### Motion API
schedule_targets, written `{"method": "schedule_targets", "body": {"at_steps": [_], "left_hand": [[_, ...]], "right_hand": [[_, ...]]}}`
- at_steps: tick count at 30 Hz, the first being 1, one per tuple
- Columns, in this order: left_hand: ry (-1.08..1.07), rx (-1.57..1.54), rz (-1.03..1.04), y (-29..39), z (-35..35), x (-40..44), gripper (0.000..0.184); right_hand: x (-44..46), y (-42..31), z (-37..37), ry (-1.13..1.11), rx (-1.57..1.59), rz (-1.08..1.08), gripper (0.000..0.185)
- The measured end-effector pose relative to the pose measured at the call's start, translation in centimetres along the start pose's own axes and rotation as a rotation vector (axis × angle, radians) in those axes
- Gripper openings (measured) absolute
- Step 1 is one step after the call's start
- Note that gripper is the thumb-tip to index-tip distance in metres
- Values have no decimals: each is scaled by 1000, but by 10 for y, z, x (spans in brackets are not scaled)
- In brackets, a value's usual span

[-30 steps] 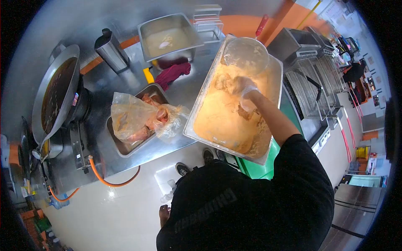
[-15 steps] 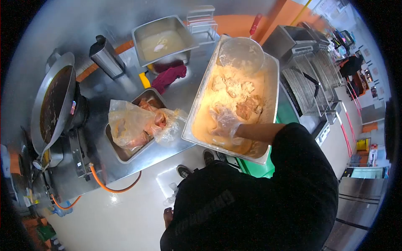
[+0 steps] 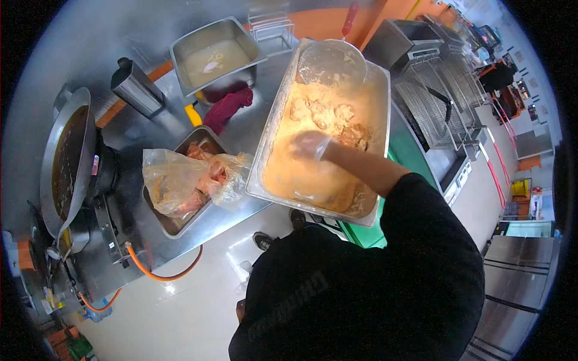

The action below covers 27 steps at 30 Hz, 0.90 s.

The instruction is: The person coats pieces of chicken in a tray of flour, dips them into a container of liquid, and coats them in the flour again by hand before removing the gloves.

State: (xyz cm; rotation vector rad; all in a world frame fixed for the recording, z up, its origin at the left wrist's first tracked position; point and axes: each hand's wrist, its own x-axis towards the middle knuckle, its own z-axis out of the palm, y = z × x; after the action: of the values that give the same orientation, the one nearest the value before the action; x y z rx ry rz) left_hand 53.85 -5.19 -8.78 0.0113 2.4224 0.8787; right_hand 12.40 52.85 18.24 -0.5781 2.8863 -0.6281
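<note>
I have the gloved right hand point(image 3: 310, 145) low in the powder point(image 3: 284, 168); blur keeps me from telling whether its fingers grip anything. Just beyond it lie coated pieces point(image 3: 322, 113), with a darker clump point(image 3: 356, 136) off its right side. The tray point(image 3: 271, 135) runs lengthwise away from me. Bagged meat point(image 3: 195, 195) sits well left. The left hand point(image 3: 241, 310) is farther, mostly hidden, its grip unreadable.

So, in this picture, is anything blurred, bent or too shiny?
In the head view, the right hand is blurred, probably from movement; the wide lens seems to bend the scene and leaves black corners; glare whitens patches of the metal table and floor.
</note>
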Motion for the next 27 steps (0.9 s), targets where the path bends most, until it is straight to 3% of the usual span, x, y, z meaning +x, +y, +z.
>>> {"method": "schedule_targets", "body": {"at_steps": [3,4,6,7,10,12,13,14,17,18,21,22,24,26,27], "left_hand": [[70,41,172,3,-8,5,36],[76,-245,-341,8,-6,2,34],[54,-250,-444,21,-10,8,34],[42,-252,-494,26,-10,9,34],[-30,11,-76,-2,3,26,33],[-11,-229,-346,12,-6,26,32],[23,-346,-479,35,-20,26,31],[105,-767,-593,37,-16,27,28],[127,-805,-452,56,-40,18,27],[166,-869,-537,48,-33,21,29],[25,-543,-494,86,-57,12,31],[58,-660,-505,81,-52,9,32],[122,-894,-522,52,-25,3,33],[121,-908,-642,43,-13,7,32],[121,-915,-703,40,-10,9,32]], "right_hand": [[-23,38,-24,212,-244,-87,52],[-26,23,-43,14,-276,52,50],[-35,-6,-82,-379,-335,331,45],[-38,-10,-79,-373,-341,342,43],[-38,-15,-69,-411,-340,373,35],[-33,-12,-59,-518,-302,390,28],[-34,7,-42,-516,-304,376,30],[-35,41,-17,-512,-305,361,31],[-32,47,-41,-217,-243,210,38],[-30,33,-63,-71,-206,141,41],[-20,-4,-97,140,-48,197,46],[-17,3,-90,203,-89,172,49],[-17,17,-63,184,-131,116,52],[-37,-9,-65,126,-213,-7,55],[-50,-17,-51,51,-275,105,59]]}}
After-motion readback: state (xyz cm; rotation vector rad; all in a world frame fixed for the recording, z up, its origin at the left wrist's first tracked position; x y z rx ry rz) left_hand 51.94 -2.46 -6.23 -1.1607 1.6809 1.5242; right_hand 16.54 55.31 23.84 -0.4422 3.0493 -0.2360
